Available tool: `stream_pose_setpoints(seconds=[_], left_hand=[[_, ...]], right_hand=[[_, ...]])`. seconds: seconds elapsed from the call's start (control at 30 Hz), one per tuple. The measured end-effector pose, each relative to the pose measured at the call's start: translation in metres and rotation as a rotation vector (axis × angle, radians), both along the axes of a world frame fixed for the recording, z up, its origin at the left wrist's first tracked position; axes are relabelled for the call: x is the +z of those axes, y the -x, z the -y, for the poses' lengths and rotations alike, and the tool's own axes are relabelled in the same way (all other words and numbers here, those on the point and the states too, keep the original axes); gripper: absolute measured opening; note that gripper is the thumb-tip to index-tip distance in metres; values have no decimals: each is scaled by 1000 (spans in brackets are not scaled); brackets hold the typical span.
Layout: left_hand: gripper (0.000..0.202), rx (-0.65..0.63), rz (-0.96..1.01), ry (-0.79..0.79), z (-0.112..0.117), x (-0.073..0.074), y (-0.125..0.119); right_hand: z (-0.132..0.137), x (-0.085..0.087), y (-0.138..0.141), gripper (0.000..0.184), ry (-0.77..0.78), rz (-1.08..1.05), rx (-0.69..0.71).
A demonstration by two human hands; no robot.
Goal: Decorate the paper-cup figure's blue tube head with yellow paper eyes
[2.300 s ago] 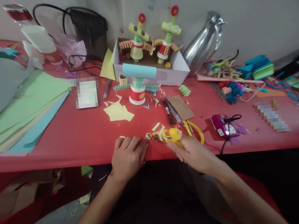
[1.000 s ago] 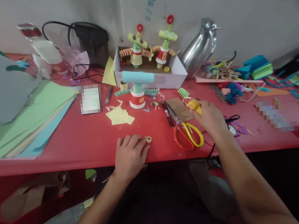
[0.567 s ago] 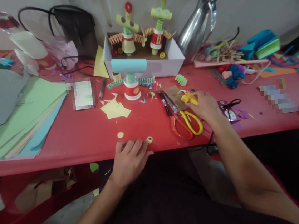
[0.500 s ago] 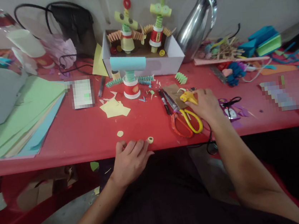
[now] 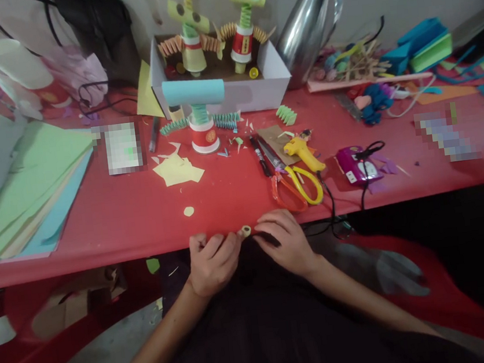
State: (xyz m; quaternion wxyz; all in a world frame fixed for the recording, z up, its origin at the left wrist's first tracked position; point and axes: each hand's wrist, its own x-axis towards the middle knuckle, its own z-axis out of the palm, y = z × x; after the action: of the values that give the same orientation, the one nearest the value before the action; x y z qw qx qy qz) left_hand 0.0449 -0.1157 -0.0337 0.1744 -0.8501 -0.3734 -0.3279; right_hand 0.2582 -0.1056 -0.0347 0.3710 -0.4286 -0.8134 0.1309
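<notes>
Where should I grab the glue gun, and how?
I'd take the glue gun by its handle, with the right hand from the near right: the handle slants that way, cord at its tip, while the patterned end points away.

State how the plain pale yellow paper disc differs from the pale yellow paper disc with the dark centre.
The plain disc lies flat on the red table; the dark-centred disc is held in the left hand. The plain disc shows no mark; the dark-centred disc has a dark spot. Both are small, roundish and pale yellow.
</notes>
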Motion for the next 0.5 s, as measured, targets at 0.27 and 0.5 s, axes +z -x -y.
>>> stream_pose_setpoints(seconds=[0.27,0.5], left_hand=[[38,-19,75,73,-1,-4,3],[13,35,267,188,-1,4,-7]], right_hand=[[2,-8,5,8,0,-50,-59],[6,-4,10,11,-5,-114,-97]])
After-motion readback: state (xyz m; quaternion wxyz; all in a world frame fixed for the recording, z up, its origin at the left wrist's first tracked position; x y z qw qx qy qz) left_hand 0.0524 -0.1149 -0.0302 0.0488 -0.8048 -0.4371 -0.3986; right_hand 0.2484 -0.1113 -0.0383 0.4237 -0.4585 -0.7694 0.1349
